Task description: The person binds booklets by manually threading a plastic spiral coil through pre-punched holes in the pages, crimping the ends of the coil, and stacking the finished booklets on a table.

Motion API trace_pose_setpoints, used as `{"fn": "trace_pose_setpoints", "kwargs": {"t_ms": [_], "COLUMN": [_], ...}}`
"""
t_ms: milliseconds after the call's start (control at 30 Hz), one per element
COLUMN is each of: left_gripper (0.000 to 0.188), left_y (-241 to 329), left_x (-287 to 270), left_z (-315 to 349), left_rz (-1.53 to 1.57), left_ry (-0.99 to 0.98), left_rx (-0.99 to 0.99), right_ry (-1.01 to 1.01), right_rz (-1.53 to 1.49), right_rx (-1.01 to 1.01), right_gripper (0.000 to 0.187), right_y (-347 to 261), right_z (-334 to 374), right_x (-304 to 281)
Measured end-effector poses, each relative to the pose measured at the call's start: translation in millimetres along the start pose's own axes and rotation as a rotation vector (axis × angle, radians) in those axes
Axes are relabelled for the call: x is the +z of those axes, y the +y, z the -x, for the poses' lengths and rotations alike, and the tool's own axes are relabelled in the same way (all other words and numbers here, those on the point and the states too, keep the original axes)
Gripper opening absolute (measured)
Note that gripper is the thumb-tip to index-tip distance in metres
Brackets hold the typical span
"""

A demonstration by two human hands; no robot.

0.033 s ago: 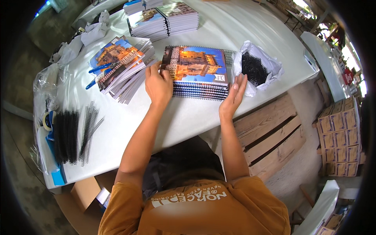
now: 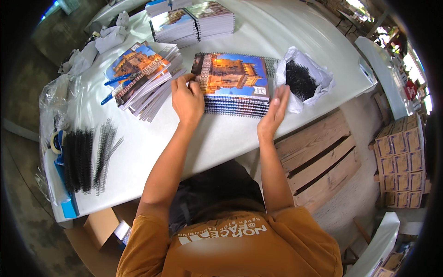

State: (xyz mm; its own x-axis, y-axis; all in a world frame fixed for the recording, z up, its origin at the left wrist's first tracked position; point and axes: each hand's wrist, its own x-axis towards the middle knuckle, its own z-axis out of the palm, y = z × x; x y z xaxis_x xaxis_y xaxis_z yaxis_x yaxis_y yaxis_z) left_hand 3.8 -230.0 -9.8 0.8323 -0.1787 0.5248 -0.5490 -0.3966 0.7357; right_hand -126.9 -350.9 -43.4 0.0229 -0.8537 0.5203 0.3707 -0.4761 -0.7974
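A neat stack of spiral-bound books (image 2: 233, 76), with a lit stone tower on the top cover, lies on the white-covered table before me. My left hand (image 2: 188, 99) rests against its left edge, fingers loosely bent and gripping nothing. On the other side, my right hand (image 2: 275, 111) is held upright with straight fingers, slightly blurred, beside the stack's lower right corner. Right behind that hand sits a crumpled white bag (image 2: 325, 85) holding black plastic spiral pieces (image 2: 301, 79). Left of the stack is a fanned pile of unbound booklets (image 2: 138, 69) with blue pens (image 2: 121, 79) on top.
Black spiral coils (image 2: 79, 159) lie at the table's near left, beside a tape dispenser (image 2: 59, 145). More bound books (image 2: 214, 21) are stacked at the far side. A wooden pallet (image 2: 318, 157) is on the floor at right, with stacked cartons (image 2: 400, 161) beyond.
My right hand's fingers have tipped slightly left and blurred. The stack's top book has shifted very slightly; my left hand has hardly moved.
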Motion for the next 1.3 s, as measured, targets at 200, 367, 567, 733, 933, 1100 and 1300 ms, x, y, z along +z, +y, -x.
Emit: {"fn": "trace_pose_setpoints", "kwargs": {"t_ms": [200,367,567,733,933,1100,1300], "left_gripper": [0.015,0.039,0.024,0.022,0.051,0.040,0.030], "left_y": [8,15,13,15,-23,-100,-67], "left_x": [-22,-107,-151,-175,-191,-153,-164], "left_z": [-8,-45,-71,-105,-133,-130,-127], "left_rz": [-0.176,-0.736,-0.831,-0.624,0.092,-0.346,-0.532], "left_ry": [-0.033,0.056,-0.438,-0.327,-0.593,-0.316,-0.309], "left_rx": [0.396,0.519,0.208,0.695,-0.033,0.230,0.082], "right_ry": [-0.084,-0.121,-0.605,-0.743,-1.184,-1.126,-0.750], "right_rz": [0.086,0.207,0.067,0.414,0.307,0.287,0.135], "right_rx": [-0.039,-0.307,-0.572,-0.802,-0.469,-0.456,-0.344], "right_gripper": [0.039,0.052,0.048,0.041,0.024,0.027,0.022], "right_y": [10,-19,-62,-112,-108,-124,-149], "right_z": [4,2,-1,14,-33,-60,-88], "right_x": [2,-2,43,141,185,158,105]}}
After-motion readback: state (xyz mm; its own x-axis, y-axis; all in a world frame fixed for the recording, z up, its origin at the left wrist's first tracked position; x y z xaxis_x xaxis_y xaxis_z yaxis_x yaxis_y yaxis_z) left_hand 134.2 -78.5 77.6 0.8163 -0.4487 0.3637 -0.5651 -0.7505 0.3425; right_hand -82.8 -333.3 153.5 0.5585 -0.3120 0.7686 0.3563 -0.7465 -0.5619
